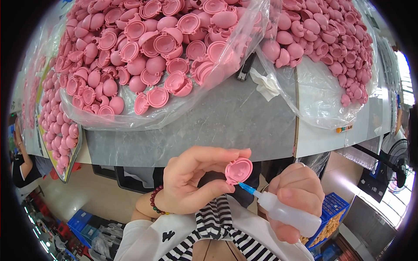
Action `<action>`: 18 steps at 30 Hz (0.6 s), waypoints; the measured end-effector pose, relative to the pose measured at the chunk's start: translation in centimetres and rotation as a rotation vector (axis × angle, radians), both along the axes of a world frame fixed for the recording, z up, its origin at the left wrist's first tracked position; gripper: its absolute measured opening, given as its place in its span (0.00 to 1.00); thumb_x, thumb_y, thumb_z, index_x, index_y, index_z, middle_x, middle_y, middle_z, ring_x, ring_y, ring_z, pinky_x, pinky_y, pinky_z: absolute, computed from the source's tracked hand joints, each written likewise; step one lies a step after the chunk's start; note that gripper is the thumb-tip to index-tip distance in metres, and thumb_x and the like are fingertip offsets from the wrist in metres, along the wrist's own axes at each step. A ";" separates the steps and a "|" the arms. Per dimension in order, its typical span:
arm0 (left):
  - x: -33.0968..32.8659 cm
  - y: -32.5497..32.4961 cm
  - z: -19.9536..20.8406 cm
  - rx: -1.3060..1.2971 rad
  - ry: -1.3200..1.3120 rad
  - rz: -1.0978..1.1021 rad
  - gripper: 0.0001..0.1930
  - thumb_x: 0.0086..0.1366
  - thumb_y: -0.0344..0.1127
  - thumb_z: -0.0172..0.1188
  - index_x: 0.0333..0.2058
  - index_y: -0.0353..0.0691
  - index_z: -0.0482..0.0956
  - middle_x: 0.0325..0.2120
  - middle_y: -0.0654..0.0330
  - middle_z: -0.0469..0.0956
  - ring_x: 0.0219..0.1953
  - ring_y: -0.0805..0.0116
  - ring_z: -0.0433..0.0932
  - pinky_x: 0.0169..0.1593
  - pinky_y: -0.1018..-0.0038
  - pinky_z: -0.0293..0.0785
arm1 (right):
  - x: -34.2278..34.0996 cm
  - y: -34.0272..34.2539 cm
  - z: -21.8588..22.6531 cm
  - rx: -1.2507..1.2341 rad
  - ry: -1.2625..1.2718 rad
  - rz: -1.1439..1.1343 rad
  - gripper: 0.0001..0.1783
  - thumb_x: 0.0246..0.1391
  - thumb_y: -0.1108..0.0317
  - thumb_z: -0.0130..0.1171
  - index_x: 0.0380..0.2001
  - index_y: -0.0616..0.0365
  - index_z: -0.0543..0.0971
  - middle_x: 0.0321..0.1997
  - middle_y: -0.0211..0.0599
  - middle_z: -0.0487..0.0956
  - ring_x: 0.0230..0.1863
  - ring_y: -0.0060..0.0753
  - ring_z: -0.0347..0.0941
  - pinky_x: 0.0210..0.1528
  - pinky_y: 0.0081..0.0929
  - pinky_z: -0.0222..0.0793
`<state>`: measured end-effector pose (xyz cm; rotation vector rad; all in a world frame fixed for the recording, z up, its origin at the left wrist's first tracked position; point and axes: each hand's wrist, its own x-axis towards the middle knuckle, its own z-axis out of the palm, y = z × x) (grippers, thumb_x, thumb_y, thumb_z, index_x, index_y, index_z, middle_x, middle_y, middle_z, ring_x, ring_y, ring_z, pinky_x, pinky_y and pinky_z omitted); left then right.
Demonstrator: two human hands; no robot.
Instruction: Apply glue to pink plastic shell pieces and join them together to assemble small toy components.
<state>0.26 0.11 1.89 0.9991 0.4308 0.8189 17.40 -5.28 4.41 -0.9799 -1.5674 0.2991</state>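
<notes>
Between the thumb and fingers of my left hand (pixel 187 178) is a small pink plastic shell (pixel 240 169), its hollow side facing up. My right hand (pixel 298 191) wraps round a white squeeze bottle (pixel 289 213), which is tilted. The bottle's blue needle tip (pixel 247 188) points at the lower edge of the shell, touching it or very close. Both hands are in front of the table's near edge. Beyond them, many like pink shells (pixel 156 96) lie heaped on a clear plastic sheet (pixel 143 124).
A grey tabletop (pixel 196 139) runs across the middle. On it are a black tool (pixel 246 66), a crumpled white tissue (pixel 265 85) and a small orange tube (pixel 344 129). More pink shells (pixel 335 48) are heaped at right. A fan (pixel 394 163) and blue crate (pixel 333 209) stand right.
</notes>
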 end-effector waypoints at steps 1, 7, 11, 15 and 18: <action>0.0 0.0 0.0 -0.001 0.000 -0.001 0.23 0.51 0.26 0.61 0.44 0.28 0.61 0.44 0.34 0.67 0.46 0.60 0.72 0.49 0.71 0.68 | 0.0 -0.1 0.0 0.007 0.027 -0.003 0.34 0.51 0.40 0.43 0.30 0.69 0.71 0.18 0.33 0.64 0.15 0.23 0.59 0.10 0.16 0.53; -0.1 -0.1 0.0 0.037 0.001 -0.011 0.24 0.51 0.26 0.62 0.44 0.26 0.61 0.43 0.34 0.67 0.46 0.59 0.71 0.50 0.70 0.68 | 0.0 0.3 -0.2 0.037 -0.016 -0.034 0.35 0.52 0.40 0.42 0.33 0.70 0.71 0.17 0.33 0.63 0.15 0.23 0.59 0.10 0.16 0.53; -0.1 0.1 0.1 0.049 0.007 -0.006 0.24 0.51 0.26 0.62 0.43 0.26 0.61 0.43 0.34 0.68 0.46 0.58 0.72 0.49 0.70 0.68 | -0.2 0.3 -0.4 0.044 0.007 -0.052 0.36 0.52 0.40 0.41 0.33 0.70 0.71 0.17 0.33 0.63 0.15 0.23 0.58 0.10 0.16 0.52; -0.2 0.0 0.2 0.049 0.017 0.008 0.24 0.50 0.27 0.63 0.43 0.26 0.62 0.42 0.34 0.68 0.45 0.58 0.72 0.48 0.70 0.69 | -0.3 0.5 -0.6 0.083 0.019 -0.095 0.36 0.52 0.39 0.40 0.34 0.70 0.71 0.17 0.33 0.63 0.14 0.23 0.58 0.10 0.17 0.50; -0.3 0.1 0.5 0.080 0.070 0.023 0.23 0.49 0.26 0.63 0.42 0.26 0.64 0.41 0.35 0.70 0.44 0.58 0.73 0.47 0.70 0.69 | -0.3 0.5 -0.6 0.072 -0.007 -0.104 0.36 0.53 0.39 0.40 0.34 0.70 0.71 0.16 0.32 0.63 0.14 0.24 0.58 0.10 0.17 0.49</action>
